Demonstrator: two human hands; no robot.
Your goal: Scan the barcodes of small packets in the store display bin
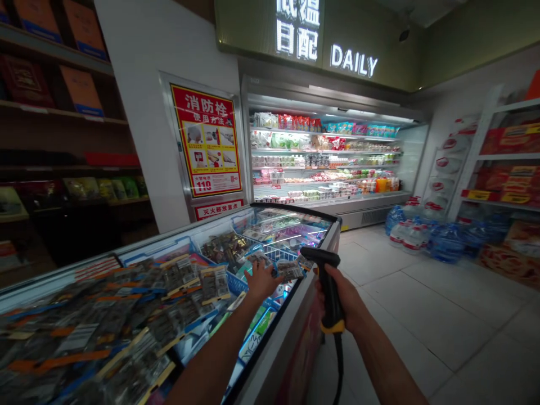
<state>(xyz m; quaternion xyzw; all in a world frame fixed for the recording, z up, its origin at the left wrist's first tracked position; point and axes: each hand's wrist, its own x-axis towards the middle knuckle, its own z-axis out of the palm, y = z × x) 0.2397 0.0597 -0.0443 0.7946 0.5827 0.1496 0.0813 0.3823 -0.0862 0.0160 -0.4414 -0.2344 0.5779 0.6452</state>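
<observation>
Wrapped round the grip of a black and yellow barcode scanner (329, 292) is my right hand (346, 298), and a cable hangs from the scanner's base. My left hand (262, 281) reaches over the chest freezer (291, 306) with its fingers spread. Just right of its thumb a small clear-and-dark packet (289, 270) lies near the freezer's edge; whether they touch I cannot tell. Beyond the fingertips are more packets (225, 247) in a blue basket (236, 283). A large heap of dark packets with orange and blue strips (122, 315) covers the freezer's left side.
A lit open fridge (329, 152) with stocked shelves stands against the back wall. Blue water jugs (448, 243) and bottle packs (409, 236) sit on the tiled floor (422, 304) at right. Dark shelves (67, 112) line the left, beside a red wall poster (206, 138).
</observation>
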